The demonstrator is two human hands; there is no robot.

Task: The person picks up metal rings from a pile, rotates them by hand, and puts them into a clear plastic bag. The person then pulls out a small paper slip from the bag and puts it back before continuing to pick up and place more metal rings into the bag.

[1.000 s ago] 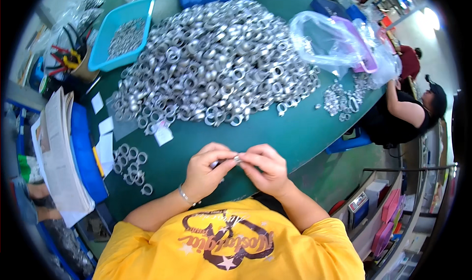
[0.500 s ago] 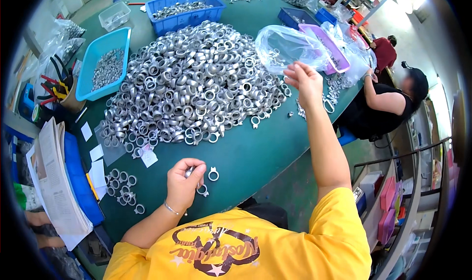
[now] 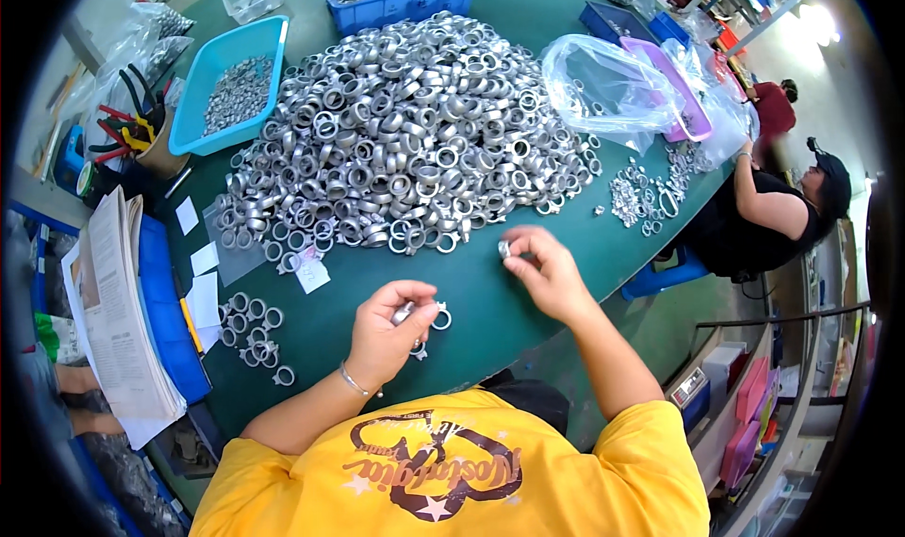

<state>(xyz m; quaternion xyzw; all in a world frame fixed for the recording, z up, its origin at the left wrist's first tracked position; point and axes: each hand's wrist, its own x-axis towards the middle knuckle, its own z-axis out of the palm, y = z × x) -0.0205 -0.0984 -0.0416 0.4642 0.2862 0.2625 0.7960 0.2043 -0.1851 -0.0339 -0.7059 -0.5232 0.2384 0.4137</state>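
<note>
My left hand [image 3: 377,334] is closed around a grey metal ring [image 3: 403,313], low over the near part of the table. Beside its fingers lies a loose ring [image 3: 441,314], with part of another [image 3: 419,351] showing just below. Off to the right, my right hand [image 3: 551,278] pinches a small silvery metal piece [image 3: 504,249] between thumb and fingers; its exact shape is too small to make out. Beyond both hands rises a large pile of grey metal rings [image 3: 405,132].
Several rings [image 3: 253,330] lie in a group at left, near paper slips [image 3: 204,259]. A turquoise tray [image 3: 179,127], a blue basket [image 3: 405,14], a clear plastic bag [image 3: 603,84] and a pink tray [image 3: 698,127] surround the pile. A co-worker [image 3: 768,202] sits at right.
My right hand has come back from beside the clear bag toward my left hand, and a small metal piece now shows in its fingers. My left hand keeps its ring. The whole view has shifted slightly.
</note>
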